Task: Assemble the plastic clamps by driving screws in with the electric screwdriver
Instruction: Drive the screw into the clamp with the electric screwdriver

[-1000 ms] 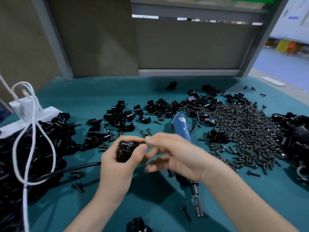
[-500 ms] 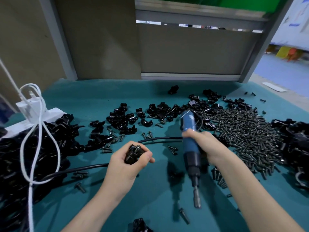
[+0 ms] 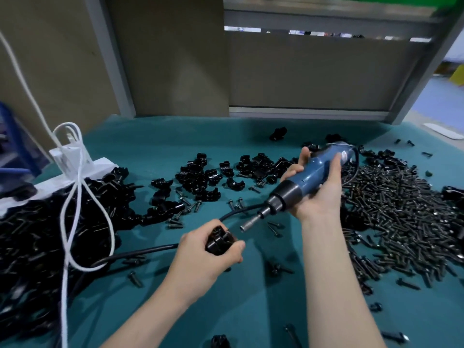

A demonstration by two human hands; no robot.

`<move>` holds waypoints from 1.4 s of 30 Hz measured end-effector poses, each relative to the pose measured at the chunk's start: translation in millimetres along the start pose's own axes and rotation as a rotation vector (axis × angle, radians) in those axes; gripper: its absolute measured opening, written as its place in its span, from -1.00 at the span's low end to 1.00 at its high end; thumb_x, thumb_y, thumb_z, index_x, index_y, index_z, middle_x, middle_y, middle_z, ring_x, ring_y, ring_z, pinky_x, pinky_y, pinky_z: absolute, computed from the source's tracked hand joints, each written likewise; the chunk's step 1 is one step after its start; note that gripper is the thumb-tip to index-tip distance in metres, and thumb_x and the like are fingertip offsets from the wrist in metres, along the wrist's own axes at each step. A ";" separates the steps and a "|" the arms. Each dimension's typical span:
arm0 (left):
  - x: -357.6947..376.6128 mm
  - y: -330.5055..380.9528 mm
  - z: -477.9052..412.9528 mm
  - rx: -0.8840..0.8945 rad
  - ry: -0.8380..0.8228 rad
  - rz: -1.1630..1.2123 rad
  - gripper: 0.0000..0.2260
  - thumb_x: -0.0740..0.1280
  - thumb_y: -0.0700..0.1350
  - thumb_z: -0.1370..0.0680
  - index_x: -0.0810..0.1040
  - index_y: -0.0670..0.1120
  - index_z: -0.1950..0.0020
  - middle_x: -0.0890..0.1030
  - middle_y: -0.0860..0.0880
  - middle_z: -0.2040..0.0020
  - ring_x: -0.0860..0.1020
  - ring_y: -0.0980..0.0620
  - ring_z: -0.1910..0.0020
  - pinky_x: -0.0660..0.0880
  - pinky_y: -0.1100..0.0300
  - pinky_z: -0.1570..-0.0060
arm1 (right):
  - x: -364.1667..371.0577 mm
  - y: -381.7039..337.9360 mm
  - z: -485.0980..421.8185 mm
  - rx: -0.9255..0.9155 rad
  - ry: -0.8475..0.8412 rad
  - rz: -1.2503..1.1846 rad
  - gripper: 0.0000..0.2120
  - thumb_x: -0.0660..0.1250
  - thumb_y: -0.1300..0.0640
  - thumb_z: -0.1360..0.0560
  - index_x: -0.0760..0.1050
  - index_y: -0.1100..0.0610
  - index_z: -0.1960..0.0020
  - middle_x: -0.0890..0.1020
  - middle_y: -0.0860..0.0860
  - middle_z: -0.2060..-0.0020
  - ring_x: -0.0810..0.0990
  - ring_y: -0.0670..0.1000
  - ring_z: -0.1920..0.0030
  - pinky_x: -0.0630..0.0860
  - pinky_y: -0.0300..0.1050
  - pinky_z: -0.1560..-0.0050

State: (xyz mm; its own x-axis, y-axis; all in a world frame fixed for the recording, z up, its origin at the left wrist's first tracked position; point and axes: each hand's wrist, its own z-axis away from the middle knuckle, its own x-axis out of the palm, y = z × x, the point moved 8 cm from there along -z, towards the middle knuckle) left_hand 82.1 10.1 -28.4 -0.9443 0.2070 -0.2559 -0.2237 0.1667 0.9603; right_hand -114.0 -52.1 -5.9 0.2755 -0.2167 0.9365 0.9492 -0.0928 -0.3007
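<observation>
Teal matting covers the workbench (image 3: 150, 146), backed by tan panels. Near the middle of the front edge, the left hand (image 3: 208, 257) grips a black plastic clamp (image 3: 219, 241), fingers curled round it. Further back and to the right, the right hand (image 3: 319, 194) is wrapped round the blue electric screwdriver (image 3: 308, 177). Its bit (image 3: 251, 222) slants down and left, with the tip near the clamp but not touching it. A heap of dark screws (image 3: 401, 209) spreads along the right edge. Loose clamp halves (image 3: 200, 177) lie scattered toward the back. A bigger black pile of parts (image 3: 37, 234) fills the left edge beside a white power strip (image 3: 75, 169), where a white cable (image 3: 72, 222) loops down and a black cord (image 3: 140, 252) crosses the mat
</observation>
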 end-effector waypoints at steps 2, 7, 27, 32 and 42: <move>0.1 1.6 0.3 0.002 -0.001 -0.020 -0.75 0.41 0.05 -0.37 0.51 -0.12 0.24 0.68 -0.04 0.32 0.60 -0.13 0.28 0.56 -0.12 0.19 | 8.3 -4.9 1.2 -0.032 -0.051 -0.006 -0.60 0.42 -0.14 -0.41 0.60 0.17 -0.04 0.63 0.00 0.19 0.56 -0.06 0.34 0.55 -0.22 0.31; 1.6 2.7 0.4 0.013 -0.008 -0.063 -0.82 0.41 0.04 -0.38 0.52 -0.04 0.25 0.67 -0.04 0.32 0.60 -0.09 0.30 0.56 -0.09 0.19 | 24.3 -19.9 5.7 -0.164 -0.129 0.141 -0.85 0.40 0.07 -0.44 0.58 0.14 0.07 0.67 -0.02 0.13 0.53 -0.11 0.39 0.51 -0.26 0.36; 3.2 -5.5 0.3 -0.002 -0.008 -0.051 -0.74 0.38 0.03 -0.36 0.57 -0.15 0.36 0.62 -0.04 0.45 0.50 0.10 0.50 0.44 0.30 0.42 | 46.6 -9.4 16.1 -0.137 -0.245 0.109 -0.98 0.35 0.17 -0.38 0.52 0.11 0.21 0.58 -0.10 0.29 0.43 -0.14 0.48 0.47 -0.28 0.43; 1.8 -7.3 -2.2 -0.019 -0.021 -0.018 -0.63 0.38 0.06 -0.36 0.57 -0.27 0.37 0.62 -0.07 0.46 0.42 0.06 0.51 0.40 0.29 0.48 | 46.1 -10.0 15.9 -0.172 -0.251 0.082 -0.88 0.32 0.19 -0.38 0.41 0.06 0.13 0.56 -0.10 0.29 0.42 -0.14 0.49 0.46 -0.28 0.43; 1.4 -8.0 -2.4 -0.028 -0.044 -0.016 -0.54 0.34 0.20 -0.28 0.57 -0.24 0.37 0.62 -0.08 0.46 0.46 -0.06 0.45 0.48 0.11 0.41 | 49.4 -6.6 15.9 -0.153 -0.291 0.061 -0.90 0.30 0.18 -0.39 0.40 0.06 0.12 0.56 -0.09 0.29 0.42 -0.14 0.49 0.46 -0.30 0.42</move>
State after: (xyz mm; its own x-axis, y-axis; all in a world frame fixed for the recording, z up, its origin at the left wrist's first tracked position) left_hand 82.0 6.8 -36.1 -0.9293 0.2464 -0.2750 -0.2456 0.1437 0.9587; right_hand -104.2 -46.8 45.2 0.3839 0.0586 0.9215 0.9019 -0.2377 -0.3606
